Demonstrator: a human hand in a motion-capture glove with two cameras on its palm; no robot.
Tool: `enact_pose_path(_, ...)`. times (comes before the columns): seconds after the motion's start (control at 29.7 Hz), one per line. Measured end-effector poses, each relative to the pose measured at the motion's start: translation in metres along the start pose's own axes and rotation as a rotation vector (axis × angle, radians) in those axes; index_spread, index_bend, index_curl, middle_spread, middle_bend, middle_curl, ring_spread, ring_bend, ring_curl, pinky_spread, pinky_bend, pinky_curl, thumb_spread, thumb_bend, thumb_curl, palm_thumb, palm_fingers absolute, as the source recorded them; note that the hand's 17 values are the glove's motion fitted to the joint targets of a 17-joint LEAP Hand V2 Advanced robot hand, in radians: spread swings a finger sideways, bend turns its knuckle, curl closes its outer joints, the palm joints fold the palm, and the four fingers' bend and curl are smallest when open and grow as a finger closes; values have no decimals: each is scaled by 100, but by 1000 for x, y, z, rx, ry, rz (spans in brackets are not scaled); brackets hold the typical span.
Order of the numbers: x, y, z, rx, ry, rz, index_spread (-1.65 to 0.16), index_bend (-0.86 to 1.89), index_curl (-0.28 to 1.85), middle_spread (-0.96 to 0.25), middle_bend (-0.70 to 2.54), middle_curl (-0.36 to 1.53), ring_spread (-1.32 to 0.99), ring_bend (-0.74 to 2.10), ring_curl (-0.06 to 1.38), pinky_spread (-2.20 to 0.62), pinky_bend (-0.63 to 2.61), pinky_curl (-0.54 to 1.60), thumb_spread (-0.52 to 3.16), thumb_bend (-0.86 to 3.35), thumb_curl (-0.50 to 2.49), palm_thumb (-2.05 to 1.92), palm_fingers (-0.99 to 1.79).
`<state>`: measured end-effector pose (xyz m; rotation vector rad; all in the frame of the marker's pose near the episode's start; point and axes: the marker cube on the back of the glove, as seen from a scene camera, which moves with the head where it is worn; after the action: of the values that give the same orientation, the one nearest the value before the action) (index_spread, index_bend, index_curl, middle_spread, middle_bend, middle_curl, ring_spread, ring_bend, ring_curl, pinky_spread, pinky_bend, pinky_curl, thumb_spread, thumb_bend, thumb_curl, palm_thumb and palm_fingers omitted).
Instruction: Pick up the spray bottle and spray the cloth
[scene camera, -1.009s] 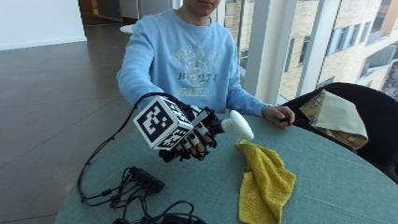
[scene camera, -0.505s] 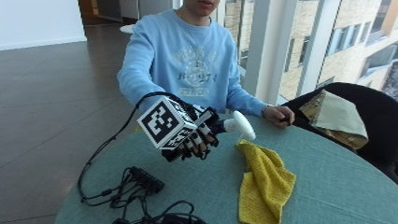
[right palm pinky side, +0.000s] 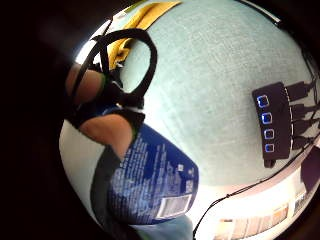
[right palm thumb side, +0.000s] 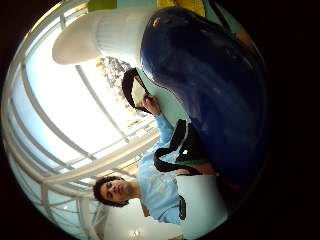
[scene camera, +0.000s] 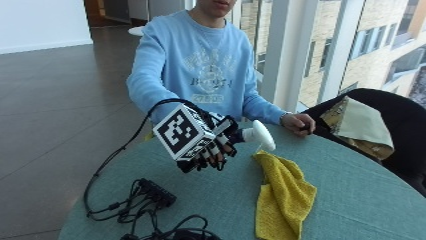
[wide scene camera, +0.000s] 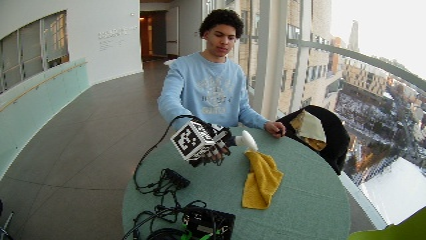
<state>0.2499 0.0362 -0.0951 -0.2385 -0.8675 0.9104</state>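
Gloved right hand (scene camera: 212, 145) holds the spray bottle (scene camera: 256, 135) above the round table (scene camera: 359, 200), just beside the yellow cloth (scene camera: 283, 195).

The teal table carries the crumpled cloth, lying lengthwise near its middle, and a tangle of black cables (scene camera: 143, 202) with a small hub (right palm pinky side: 274, 122) at the near edge; a black chair (scene camera: 393, 125) draped with a tan fabric (scene camera: 356, 122) stands at the far side, where the bare left hand (scene camera: 299, 122) rests on the rim. Nothing lies between bottle and cloth. The bottle is dark blue with a printed label (right palm pinky side: 150, 185) and a white spray head (right palm thumb side: 95, 37), tipped sideways, head toward the cloth's upper end. The raised hand's fingers are curled round the bottle's body.
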Motion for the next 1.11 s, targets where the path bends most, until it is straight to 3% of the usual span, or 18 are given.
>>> enact_pose_path(0.84,-1,-2,6,-18,7,7,-17,10,25,-3,26,46,7,49,39,26,26,37,94,-2,57,78,107)
enact_pose_path(1.11,-19,4,13,35,-11,-80,-17,10,25,-3,26,46,7,49,39,26,26,37,94,-2,57,78,107)
